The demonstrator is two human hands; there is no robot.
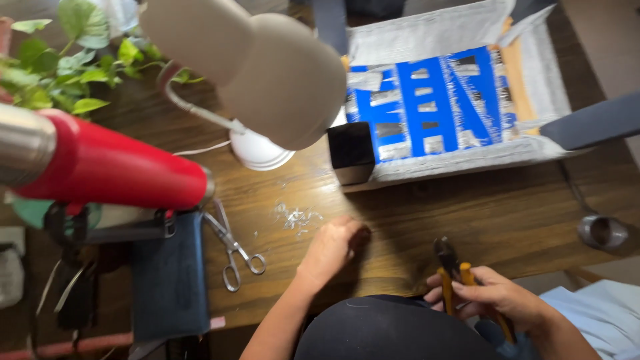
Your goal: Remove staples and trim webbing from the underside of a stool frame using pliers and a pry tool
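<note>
On the wooden table: the work was laid out across the wooden table (400,220), seen from above.
Right hand: the right hand (490,297) was seen clenched around the yellow handles of a pair of pliers (453,280), dark nose pointed up and away over the near edge of the table.
Left hand: the left hand (333,247) was curled into a loose fist, knuckles down on the wood; whether anything small was pinched inside could not be told.
Step in hand: a pause between grips was judged likely, tool readied, nothing yet caught in its nose.
Next move: the tool's nose would need to be brought over to the left hand's spot, and a steady hold kept there.
Scraps: silvery shavings (297,217) were scattered just beyond the left hand.
Nearby: scissors (233,250) were lying left of that hand, a black box (351,152) farther back, a blue panel with silver strips (430,103) behind it.
In the way: a desk lamp (267,73) and a red heat gun (107,167) were crowding the upper left view.
</note>
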